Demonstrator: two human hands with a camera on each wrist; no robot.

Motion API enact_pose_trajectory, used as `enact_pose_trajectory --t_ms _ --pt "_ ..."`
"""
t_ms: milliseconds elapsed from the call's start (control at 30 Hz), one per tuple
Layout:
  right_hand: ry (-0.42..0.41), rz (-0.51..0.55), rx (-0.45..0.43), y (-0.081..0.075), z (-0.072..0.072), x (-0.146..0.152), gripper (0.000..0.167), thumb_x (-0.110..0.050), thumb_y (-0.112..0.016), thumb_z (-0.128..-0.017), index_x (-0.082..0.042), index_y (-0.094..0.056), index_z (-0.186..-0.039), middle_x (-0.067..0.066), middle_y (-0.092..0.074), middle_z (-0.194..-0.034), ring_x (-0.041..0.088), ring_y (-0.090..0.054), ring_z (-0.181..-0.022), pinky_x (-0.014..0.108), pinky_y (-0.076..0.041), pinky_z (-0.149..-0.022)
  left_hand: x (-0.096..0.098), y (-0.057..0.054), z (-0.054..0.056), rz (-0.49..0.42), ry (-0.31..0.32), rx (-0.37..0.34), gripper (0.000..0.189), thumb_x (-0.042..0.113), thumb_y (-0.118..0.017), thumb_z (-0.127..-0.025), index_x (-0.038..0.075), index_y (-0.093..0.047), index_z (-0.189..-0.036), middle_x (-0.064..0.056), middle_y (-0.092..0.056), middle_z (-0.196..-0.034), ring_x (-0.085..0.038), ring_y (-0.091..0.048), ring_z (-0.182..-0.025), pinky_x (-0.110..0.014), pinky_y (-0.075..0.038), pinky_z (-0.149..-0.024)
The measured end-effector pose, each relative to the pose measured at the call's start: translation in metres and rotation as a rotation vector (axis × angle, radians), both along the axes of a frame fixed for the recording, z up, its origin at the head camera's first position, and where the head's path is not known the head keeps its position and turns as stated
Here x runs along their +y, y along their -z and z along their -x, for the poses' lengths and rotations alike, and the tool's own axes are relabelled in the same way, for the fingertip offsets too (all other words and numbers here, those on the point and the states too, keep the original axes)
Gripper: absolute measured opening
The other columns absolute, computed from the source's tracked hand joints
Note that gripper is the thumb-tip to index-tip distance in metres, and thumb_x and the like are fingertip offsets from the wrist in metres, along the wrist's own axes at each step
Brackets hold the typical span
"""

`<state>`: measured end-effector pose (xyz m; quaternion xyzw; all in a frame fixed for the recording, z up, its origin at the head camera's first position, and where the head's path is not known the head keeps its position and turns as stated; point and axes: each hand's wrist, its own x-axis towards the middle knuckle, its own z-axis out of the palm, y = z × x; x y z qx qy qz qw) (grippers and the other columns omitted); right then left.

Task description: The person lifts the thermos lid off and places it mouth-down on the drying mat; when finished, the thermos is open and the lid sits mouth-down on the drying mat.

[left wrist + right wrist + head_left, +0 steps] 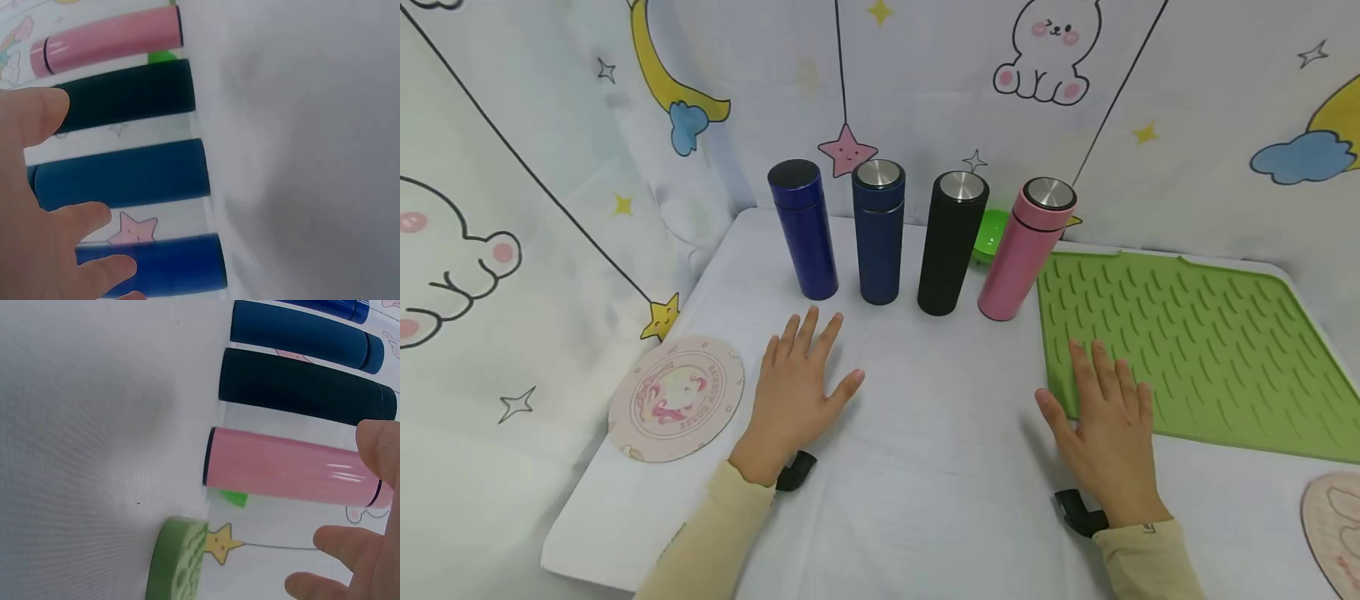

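Across the table stands a row of upright thermos flasks: a glossy blue flask (808,242), a navy flask (879,250), a black flask (951,250) and a pink flask (1018,258). My left hand (797,392) is spread with straight fingers, just in front of the blue flask and apart from it. Fingers spread too, my right hand (1108,425) is over the near left corner of a green textured mat (1195,342). Neither hand holds anything. Both wrist views show the flasks beyond the fingers, the pink flask (287,465) nearest the right hand.
A small green bowl (991,233) sits partly hidden behind the black and pink flasks. A round pink coaster (677,400) lies at the table's left edge, and another round pink piece (1333,529) at the right. A printed white cloth (925,83) hangs behind the table.
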<state>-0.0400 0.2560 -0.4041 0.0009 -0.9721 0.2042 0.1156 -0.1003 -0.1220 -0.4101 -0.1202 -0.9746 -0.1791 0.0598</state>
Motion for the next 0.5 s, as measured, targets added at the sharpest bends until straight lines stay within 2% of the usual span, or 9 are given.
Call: enact_pose_trajectory --t_ms 133,233,400,500 --pt "0.001 0.004 0.001 -0.001 -0.001 0.0 0.076 -0.052 -0.051 -0.105 -0.025 -0.017 -0.168 0.019 -0.018 -0.174 0.055 -0.015 -0.157 0.075 -0.005 -0.124 -0.011 -0.002 0.012 -0.116 -0.021 0.022 0.078 0.061 -0.053 -0.101 0.023 -0.03 -0.165 -0.015 -0.027 -0.172 -0.044 -0.026 -0.158 -0.069 -0.029 -0.122" --pt "-0.001 0.008 0.005 -0.001 -0.001 -0.001 0.076 -0.051 -0.052 -0.105 -0.024 -0.018 -0.168 0.02 -0.019 -0.173 0.056 -0.016 -0.156 0.075 -0.006 -0.123 -0.019 -0.004 0.024 -0.272 -0.048 0.033 0.075 0.052 -0.059 -0.101 0.017 -0.034 -0.162 -0.017 -0.035 -0.168 -0.044 -0.035 -0.153 -0.066 -0.034 -0.12" --pt "-0.006 0.017 0.01 -0.002 -0.001 -0.002 0.076 -0.051 -0.052 -0.105 -0.022 -0.019 -0.168 0.021 -0.02 -0.173 0.057 -0.017 -0.155 0.076 -0.006 -0.123 -0.026 -0.004 0.054 -0.555 -0.13 0.082 0.073 0.038 -0.069 -0.099 0.006 -0.036 -0.156 -0.02 -0.047 -0.157 -0.043 -0.049 -0.142 -0.057 -0.041 -0.116" --pt "-0.007 0.02 0.015 -0.002 -0.001 -0.001 0.077 -0.051 -0.053 -0.105 -0.022 -0.019 -0.168 0.022 -0.021 -0.172 0.058 -0.019 -0.154 0.076 -0.006 -0.123 -0.026 -0.004 0.077 -0.622 -0.163 0.142 0.078 0.033 -0.073 -0.096 0.005 -0.031 -0.156 -0.021 -0.045 -0.158 -0.041 -0.049 -0.142 -0.053 -0.042 -0.117"
